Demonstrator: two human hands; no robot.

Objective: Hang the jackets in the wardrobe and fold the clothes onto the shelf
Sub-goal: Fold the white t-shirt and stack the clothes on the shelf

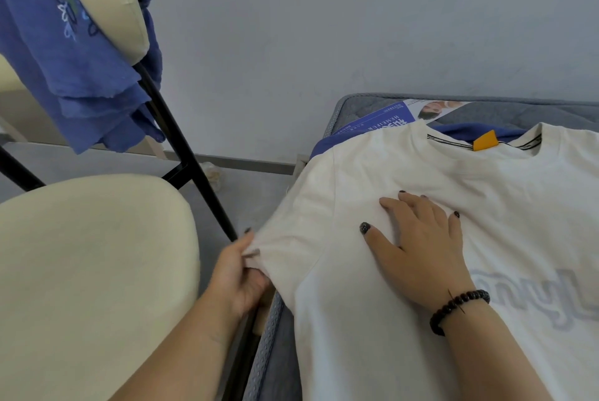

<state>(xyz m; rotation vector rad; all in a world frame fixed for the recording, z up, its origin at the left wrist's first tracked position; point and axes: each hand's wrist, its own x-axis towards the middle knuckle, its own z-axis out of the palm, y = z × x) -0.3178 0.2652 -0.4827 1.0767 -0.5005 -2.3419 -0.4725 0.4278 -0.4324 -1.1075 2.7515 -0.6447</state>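
A cream T-shirt (405, 319) with pale lettering and an orange neck tag lies spread flat on a grey-blue mattress (275, 345), neck towards the wall. My left hand (240, 274) grips the end of its left sleeve at the mattress edge. Flat on the chest of the shirt lies my right hand (421, 248), fingers spread, pressing the fabric down. A beaded bracelet sits on that wrist. A blue garment (460, 131) peeks out from under the shirt's collar.
A cream padded chair (90, 271) with black legs stands close on the left. Over its backrest hangs a blue embroidered garment (64, 54). A printed blue label (382, 120) lies on the mattress near the grey wall.
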